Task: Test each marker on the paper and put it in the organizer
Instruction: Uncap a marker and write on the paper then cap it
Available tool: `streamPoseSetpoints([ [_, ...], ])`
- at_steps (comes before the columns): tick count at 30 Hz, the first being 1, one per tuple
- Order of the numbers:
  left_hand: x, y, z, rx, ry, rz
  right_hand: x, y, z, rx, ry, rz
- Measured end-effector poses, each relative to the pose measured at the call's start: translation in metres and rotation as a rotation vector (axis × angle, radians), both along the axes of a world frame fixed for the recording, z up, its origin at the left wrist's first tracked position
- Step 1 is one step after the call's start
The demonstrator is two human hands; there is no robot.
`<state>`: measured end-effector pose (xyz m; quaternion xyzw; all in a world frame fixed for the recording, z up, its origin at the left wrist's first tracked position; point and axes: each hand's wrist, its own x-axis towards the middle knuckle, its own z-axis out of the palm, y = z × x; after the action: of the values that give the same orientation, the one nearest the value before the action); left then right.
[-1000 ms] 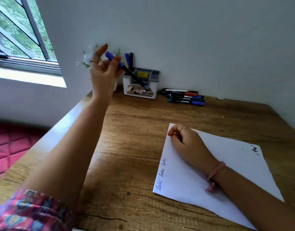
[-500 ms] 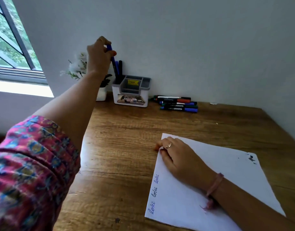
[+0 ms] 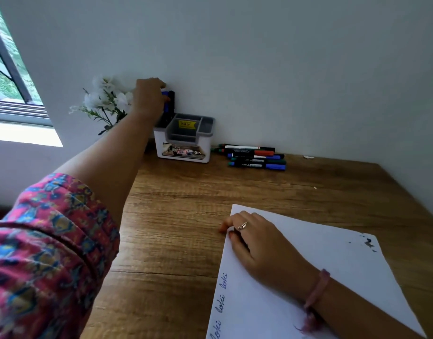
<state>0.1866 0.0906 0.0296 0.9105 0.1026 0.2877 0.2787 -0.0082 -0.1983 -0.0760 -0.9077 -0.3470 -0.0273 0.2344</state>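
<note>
Marker, blue-capped, upright in the organizer's rear left slot, its top pinched under the curled fingertips of the left hand. Just right of it and touching, a black marker, also upright in the same slot. Left arm stretched up from a rolled floral sleeve at lower left, crossing the table's left edge to reach the back wall. Behind the wrist, white flowers against the wall, stems partly hidden by the forearm.

Organizer white with a grey inner tray, a yellow sticker inside and a printed label on the front, standing at the table's far edge against the wall. Front and right compartments showing no markers. Beside it to the right, near but apart, spare markers lying flat in a tight row, caps red, green and blue, barrels dark; exact count hard to tell.

Nearer the camera, right hand resting knuckles-up on the top left corner of the paper, fingers loosely curled and tucked under, holding nothing visible; a ring on one finger, a pink band on the wrist. Paper lying flat and angled on the wood, blue handwriting running along its left edge, a few dark ink blots near its far right corner. Window at far left, greenery beyond.
</note>
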Motion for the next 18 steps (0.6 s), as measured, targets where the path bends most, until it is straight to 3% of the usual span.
streamPoseSetpoints([
  [8, -0.024, -0.031, 0.023, 0.279, -0.058, 0.058, -0.001, 0.000, -0.001, 0.003, 0.000, -0.010],
  [13, -0.050, -0.091, 0.002, 0.347, -0.097, -0.222, -0.001, 0.000, 0.000, 0.005, 0.006, -0.009],
  [18, -0.054, -0.134, -0.046, 0.459, 0.092, -0.450, -0.001, -0.001, -0.001, 0.013, -0.010, 0.000],
])
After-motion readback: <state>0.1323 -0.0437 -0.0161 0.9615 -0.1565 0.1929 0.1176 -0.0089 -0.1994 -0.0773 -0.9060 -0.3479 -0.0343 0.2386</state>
